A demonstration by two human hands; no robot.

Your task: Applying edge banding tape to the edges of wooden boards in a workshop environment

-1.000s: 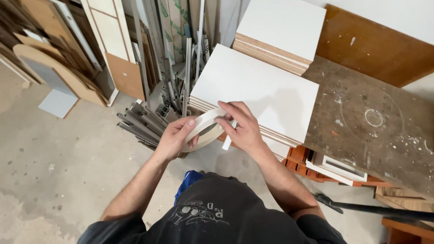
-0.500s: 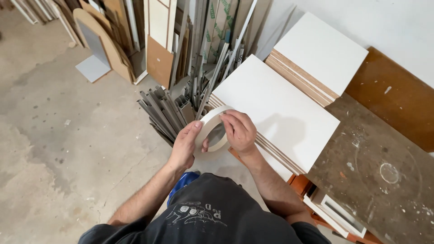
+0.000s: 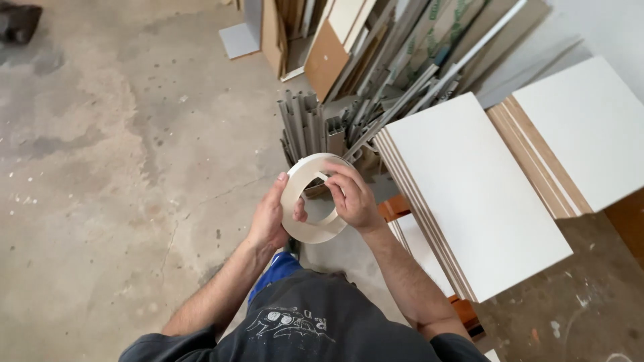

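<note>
Even, soft daylight fills the scene, shadows faint beneath the white boards, sharp centre, slight wide-angle stretching toward the edges.

Stained concrete floor under leaning boards, grey metal profiles, stacked white panels.

A stack of white panels lies flat at centre right, layered edges facing left. A second white panel stack sits beyond it, wood-coloured edges exposed. A bundle of grey metal profiles stands on end just beside the first stack. Brown and white board offcuts lean upright behind the profiles. A stained worktop occupies the lower right. The concrete floor is cracked and spotted.
</note>
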